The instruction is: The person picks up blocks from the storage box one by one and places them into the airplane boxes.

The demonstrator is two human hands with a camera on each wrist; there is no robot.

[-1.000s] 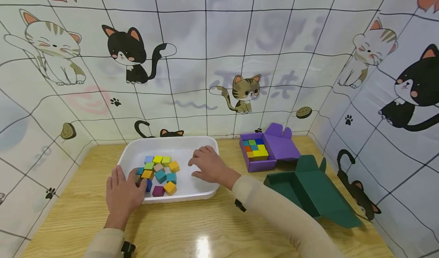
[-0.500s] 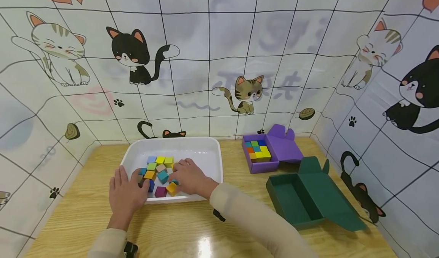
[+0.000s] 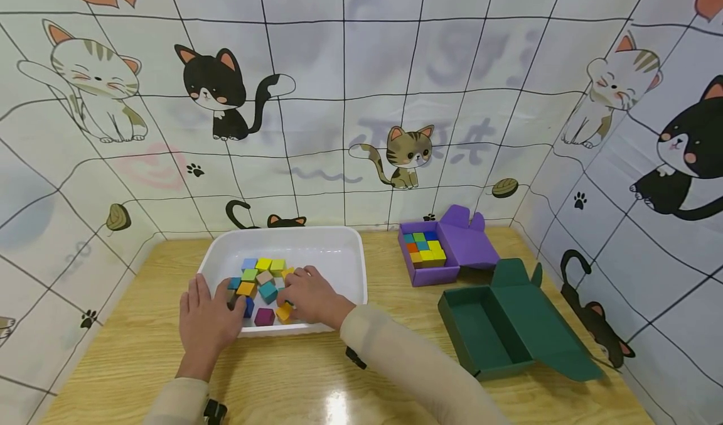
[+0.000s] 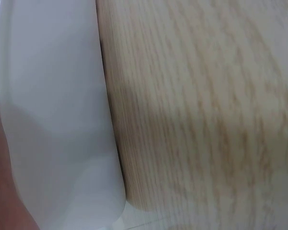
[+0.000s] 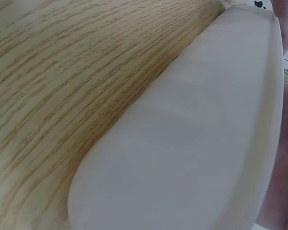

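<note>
A white tray (image 3: 333, 287) holds several coloured cubes, among them a magenta cube (image 3: 264, 316), a teal cube (image 3: 268, 292) and a light green cube (image 3: 250, 275). My left hand (image 3: 209, 321) rests over the tray's left front corner, thumb beside a blue cube (image 3: 248, 307). Its fingers lie mostly straight along the rim. Bent down at the right side of the cubes is my right hand (image 3: 312, 299), over another teal cube and right by an orange cube (image 3: 284, 314). Its fingertips are partly hidden, and I cannot tell whether they grip a cube.
Behind and right of the tray stands an open purple box (image 3: 433, 275) with coloured cubes inside. An open green box (image 3: 480, 331) lies nearer, its lid (image 3: 556, 315) folded out to the right. Both wrist views show mainly the tray's outer wall (image 5: 182, 143) and the wooden table (image 4: 197, 105).
My right hand has moved left and down from the tray's right part onto the cubes. The orange cube has shifted slightly in the last half second. My left hand keeps its place on the tray.
</note>
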